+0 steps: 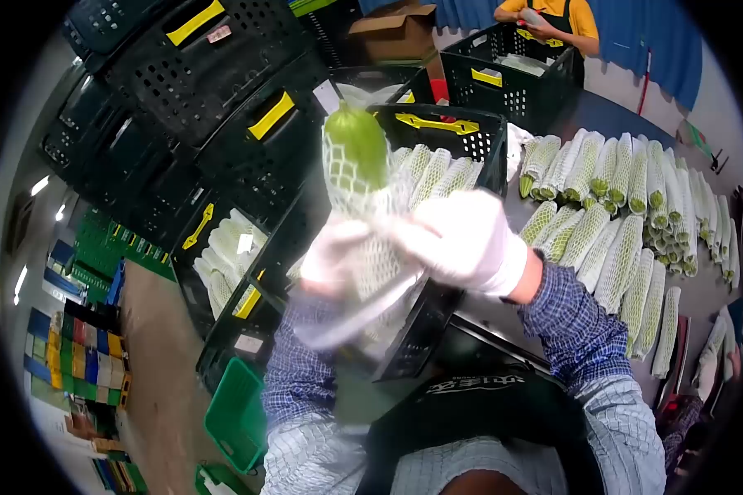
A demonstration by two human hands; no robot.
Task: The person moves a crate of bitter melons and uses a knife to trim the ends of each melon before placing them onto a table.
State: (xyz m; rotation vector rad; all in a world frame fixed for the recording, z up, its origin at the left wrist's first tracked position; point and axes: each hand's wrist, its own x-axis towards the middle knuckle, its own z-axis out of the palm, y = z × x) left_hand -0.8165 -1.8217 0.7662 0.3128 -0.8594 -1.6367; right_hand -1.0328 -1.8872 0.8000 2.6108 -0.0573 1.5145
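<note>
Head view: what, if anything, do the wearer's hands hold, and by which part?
The left hand holds a green vegetable by its netted section, below the exposed end; blur hides what the right hand grips.

Blue curtain (636,37) across far side, pale wall (617,89) showing below. Thin red pole (645,78) against it. Open cardboard box (395,35) at back. Dark grey table (609,115) at right. Brown floor (153,355) at left, green basket (238,417) nearby. Bright strip lights (40,186) along left edge; green crates (97,247) and multicoloured stacks (91,355), details too small.
</note>
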